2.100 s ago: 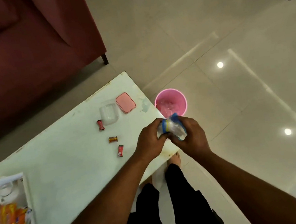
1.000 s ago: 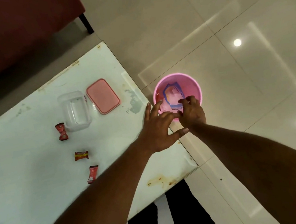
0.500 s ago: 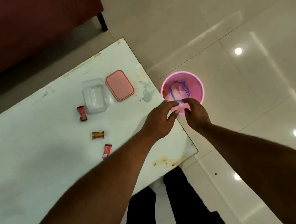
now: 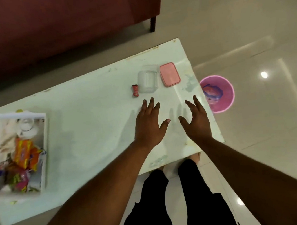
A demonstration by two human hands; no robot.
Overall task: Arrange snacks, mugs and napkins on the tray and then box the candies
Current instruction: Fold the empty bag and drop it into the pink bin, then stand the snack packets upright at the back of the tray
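- Head view: a white table (image 4: 92, 123) is seen from above, with a dark red sofa (image 4: 52, 23) behind it and glossy floor tiles to the right.
- The left hand (image 4: 150, 125) is held over the table's right part, palm down, fingers spread apart and nothing gripped.
- The right hand (image 4: 196, 120) is held just beside it, near the table's right edge, fingers likewise spread and empty.
- A clear plastic box (image 4: 148, 81) is set beyond the hands, uncovered, with its pink lid (image 4: 169, 74) laid flat just beside it on the right.
- One red-wrapped candy (image 4: 135, 90) is seen just left of the box.
- A white tray (image 4: 44, 145) is placed at the table's left end; orange and multicoloured snack packets (image 4: 24, 154) and a white mug (image 4: 26, 126) are held in it, somewhat blurred.
- A pink bin (image 4: 226, 100) is stood on the floor by the table's right edge, with a blue-edged wrapper (image 4: 212, 92) inside.
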